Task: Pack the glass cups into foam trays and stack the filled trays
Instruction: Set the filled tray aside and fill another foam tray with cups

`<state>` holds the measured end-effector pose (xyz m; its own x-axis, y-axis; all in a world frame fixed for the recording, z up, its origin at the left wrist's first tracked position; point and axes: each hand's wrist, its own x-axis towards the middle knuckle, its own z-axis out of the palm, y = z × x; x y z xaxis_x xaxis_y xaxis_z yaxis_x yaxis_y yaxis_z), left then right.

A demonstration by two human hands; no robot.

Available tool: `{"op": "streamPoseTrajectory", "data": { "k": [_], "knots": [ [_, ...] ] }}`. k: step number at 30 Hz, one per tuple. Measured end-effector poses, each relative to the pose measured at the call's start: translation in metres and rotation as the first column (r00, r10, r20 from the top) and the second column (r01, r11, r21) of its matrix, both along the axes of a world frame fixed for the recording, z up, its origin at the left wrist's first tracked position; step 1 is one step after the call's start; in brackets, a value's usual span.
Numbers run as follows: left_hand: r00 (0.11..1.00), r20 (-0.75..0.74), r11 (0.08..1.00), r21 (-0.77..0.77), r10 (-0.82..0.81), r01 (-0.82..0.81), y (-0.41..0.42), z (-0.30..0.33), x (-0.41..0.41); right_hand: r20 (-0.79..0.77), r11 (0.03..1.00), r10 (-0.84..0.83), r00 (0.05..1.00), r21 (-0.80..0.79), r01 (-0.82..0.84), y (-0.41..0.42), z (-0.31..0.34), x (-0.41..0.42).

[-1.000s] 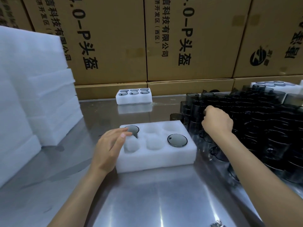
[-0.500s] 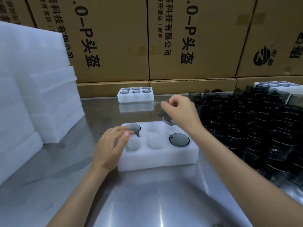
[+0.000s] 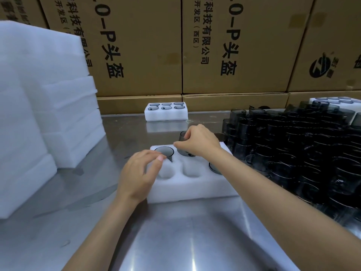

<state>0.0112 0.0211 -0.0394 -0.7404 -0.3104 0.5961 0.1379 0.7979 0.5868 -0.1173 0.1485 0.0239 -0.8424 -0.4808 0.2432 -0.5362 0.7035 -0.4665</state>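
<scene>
A steel table (image 3: 175,241) holds stacked foam sheets (image 3: 39,106) at your left and a crowd of dark glass cups (image 3: 293,149) at your right, within reach of the six-pocket foam tray (image 3: 195,186) between them. Your right hand (image 3: 197,141) grips a smoked glass cup (image 3: 184,145), lowering it into the back middle pocket. Your left hand (image 3: 140,173), fingers loosely curled and holding nothing, hovers at the tray's left edge, likely to steady it.

Head view looks forward and down, close over the table (image 3: 175,241).
</scene>
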Motion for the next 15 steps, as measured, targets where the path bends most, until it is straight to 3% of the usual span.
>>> {"op": "streamPoseTrajectory", "data": {
  "k": [10,15],
  "knots": [
    [0.999,0.038,1.0,-0.023,0.015,-0.014,0.0,0.003,0.0,-0.054,0.988,0.122,0.991,0.107,-0.116,0.007,-0.002,-0.003],
    [0.998,0.058,0.999,-0.037,0.012,-0.01,0.0,0.007,0.003,-0.018,0.985,0.164,0.986,0.058,-0.163,0.012,-0.003,-0.004]
  ]
}}
